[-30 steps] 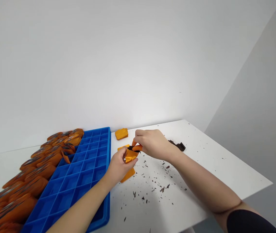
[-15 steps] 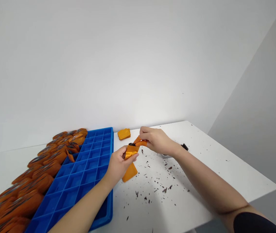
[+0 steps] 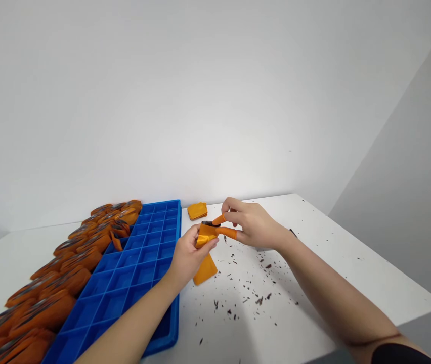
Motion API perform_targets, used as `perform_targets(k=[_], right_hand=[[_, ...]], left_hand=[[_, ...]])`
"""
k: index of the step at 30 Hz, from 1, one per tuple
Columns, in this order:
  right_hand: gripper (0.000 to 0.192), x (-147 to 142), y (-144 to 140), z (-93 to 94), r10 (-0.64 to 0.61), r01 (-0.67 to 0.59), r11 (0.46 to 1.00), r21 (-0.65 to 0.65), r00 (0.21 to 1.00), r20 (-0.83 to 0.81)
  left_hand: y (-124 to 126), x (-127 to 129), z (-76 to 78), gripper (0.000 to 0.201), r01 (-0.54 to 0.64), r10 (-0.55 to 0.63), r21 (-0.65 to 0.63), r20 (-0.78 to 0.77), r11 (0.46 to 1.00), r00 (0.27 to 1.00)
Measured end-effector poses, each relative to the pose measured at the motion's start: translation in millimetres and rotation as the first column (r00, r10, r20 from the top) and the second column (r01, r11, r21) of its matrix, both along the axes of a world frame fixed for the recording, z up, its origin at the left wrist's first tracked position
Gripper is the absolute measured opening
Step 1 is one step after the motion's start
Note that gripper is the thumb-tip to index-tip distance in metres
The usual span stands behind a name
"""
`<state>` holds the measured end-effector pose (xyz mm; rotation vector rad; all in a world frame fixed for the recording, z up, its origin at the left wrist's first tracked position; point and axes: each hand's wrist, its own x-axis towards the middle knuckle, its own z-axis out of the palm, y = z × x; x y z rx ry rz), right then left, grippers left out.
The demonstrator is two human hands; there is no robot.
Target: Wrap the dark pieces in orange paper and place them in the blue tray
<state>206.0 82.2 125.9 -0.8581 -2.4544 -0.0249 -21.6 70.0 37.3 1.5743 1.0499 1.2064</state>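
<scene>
A small orange pouch (image 3: 206, 233) is pinched in my left hand (image 3: 188, 255), its mouth tilted up and dark inside. My right hand (image 3: 259, 225) has orange finger covers on thumb and forefinger. Their tips meet the right edge of the pouch's mouth, the forefinger over the dark opening and the thumb on the outside; whether they also hold some of the dark filling is hidden. Directly below my left hand lies a flat orange pouch (image 3: 205, 269) on the white table (image 3: 314, 303). A short stack of orange pouches (image 3: 197, 211) sits behind my hands.
A blue compartment tray (image 3: 175, 303) stands left of my hands. Rows of filled orange pouches (image 3: 63, 283) with dark tops cover its left side. Dark flakes (image 3: 260, 300) are scattered over the table. Behind my right wrist, a container (image 3: 264, 248) is mostly hidden. A wall rises behind.
My right thumb and forefinger have spread a little at the pouch, and its dark mouth shows more. The whole view has shifted slightly.
</scene>
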Motion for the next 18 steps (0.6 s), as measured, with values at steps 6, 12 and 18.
perform_targets(k=[6, 12, 18], right_hand=[[0.027, -5.1, 1.8, -2.4, 0.047, -0.054, 0.989, -0.139, 0.997, -0.056], [0.024, -3.6, 5.0, -4.5, 0.08, -0.091, 0.989, -0.118, 0.992, -0.097], [0.027, -5.7, 10.3, -12.1, 0.093, -0.097, 0.994, -0.045, 0.992, -0.09]], left_hand=[[0.1, -0.8, -0.6, 0.04, -0.014, 0.016, 0.051, -0.039, 0.999, 0.999], [-2.1, 0.5, 1.0, 0.036, -0.03, 0.035, 0.075, -0.062, 0.997, 0.997], [-0.3, -0.1, 0.6, 0.036, -0.089, 0.09, 0.058, -0.022, 0.994, 0.996]])
